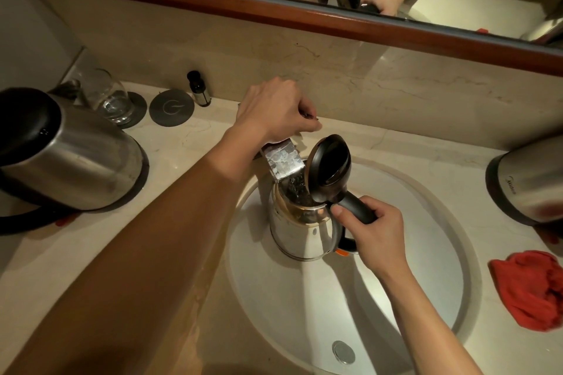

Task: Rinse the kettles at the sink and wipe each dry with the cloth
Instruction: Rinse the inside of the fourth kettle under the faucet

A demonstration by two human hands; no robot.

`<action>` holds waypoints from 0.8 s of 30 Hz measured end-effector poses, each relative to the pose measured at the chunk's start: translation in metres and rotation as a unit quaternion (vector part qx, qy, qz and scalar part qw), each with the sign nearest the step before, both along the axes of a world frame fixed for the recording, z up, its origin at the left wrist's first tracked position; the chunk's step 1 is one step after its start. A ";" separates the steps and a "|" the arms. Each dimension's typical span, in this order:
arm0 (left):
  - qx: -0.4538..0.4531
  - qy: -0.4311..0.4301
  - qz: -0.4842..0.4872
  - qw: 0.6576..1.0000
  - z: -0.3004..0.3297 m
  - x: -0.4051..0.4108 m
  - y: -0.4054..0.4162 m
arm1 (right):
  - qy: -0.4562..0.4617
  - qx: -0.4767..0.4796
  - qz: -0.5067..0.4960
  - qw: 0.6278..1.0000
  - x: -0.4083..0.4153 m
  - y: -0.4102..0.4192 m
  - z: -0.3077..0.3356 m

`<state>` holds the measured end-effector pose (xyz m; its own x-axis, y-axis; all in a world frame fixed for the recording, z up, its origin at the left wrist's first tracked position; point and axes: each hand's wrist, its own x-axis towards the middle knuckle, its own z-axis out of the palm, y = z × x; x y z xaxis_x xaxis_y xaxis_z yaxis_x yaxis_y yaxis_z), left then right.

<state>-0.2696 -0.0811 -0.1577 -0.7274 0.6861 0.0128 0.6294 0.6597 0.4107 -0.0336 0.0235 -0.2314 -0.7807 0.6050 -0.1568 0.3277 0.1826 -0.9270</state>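
Filling up under the flat silver tap [281, 161], a shiny steel kettle with a black handle [300, 231] stands upright inside the round white sink [426, 268]. Its round black lid [329, 164] is flipped up, and water pours into the open top. The right hand [370, 231] has its fingers curled tight around the black handle, with the thumb lying on top near the lid. The left hand [274, 109] reaches to the back of the tap, fingers bent around a thin metal tap lever [309, 117].

2 more steel kettles wait on the pale stone counter [198, 137]: a big steel kettle on the left [76, 158] and a steel kettle at the right edge [530, 183]. A crumpled red cloth [530, 292] lies on the counter to the right of the sink, near that kettle.

I think the kettle will get heavier as it fills (water weighs a lot). Its wet steel sides will likely be slippery, so the handle is the best place to hold it. The body is hard and will not squash. The soft cloth can be grabbed anywhere.
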 end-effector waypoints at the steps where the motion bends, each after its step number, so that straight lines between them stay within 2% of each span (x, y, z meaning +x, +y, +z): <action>1: 0.000 -0.001 0.001 1.000 0.000 0.000 0.000 | 0.000 0.001 0.001 1.000 0.000 0.000 0.000; 24: 0.008 0.002 -0.003 1.000 0.000 0.000 -0.001 | -0.004 0.002 0.001 1.000 0.001 0.003 -0.003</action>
<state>-0.2697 -0.0820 -0.1578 -0.7233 0.6900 0.0273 0.6350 0.6491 0.4189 -0.0330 0.0268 -0.2343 -0.7803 0.6044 -0.1606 0.3353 0.1876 -0.9232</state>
